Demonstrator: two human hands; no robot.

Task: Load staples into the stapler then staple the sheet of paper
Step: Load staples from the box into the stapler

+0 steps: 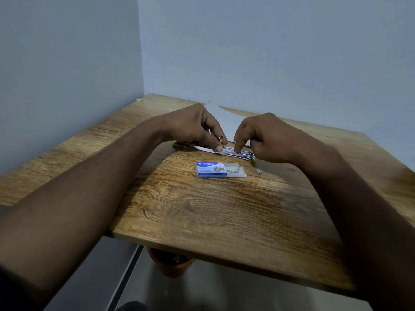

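Your yellow-green stapler with its steel magazine (243, 154) lies opened out flat on the brown wood-grain table (202, 212), towards the far side, just in front of the white sheet of paper (224, 123). Your left hand (195, 129) grips the stapler's left half, fingers curled over it and the thumb pressed on the bare metal arm; a small metal piece shows between its fingers. Your right hand (265, 138) hangs over the right half with its index fingertip (237, 149) down on the open magazine and the other fingers curled in; whether it pinches anything cannot be told. Just nearer you lies the blue and white cardboard staple box (211, 169), its inner tray slid out to the right. A short loose strip of grey staples (258, 171) lies beside the tray. Under the table's near edge stands an orange round pot (168, 265).
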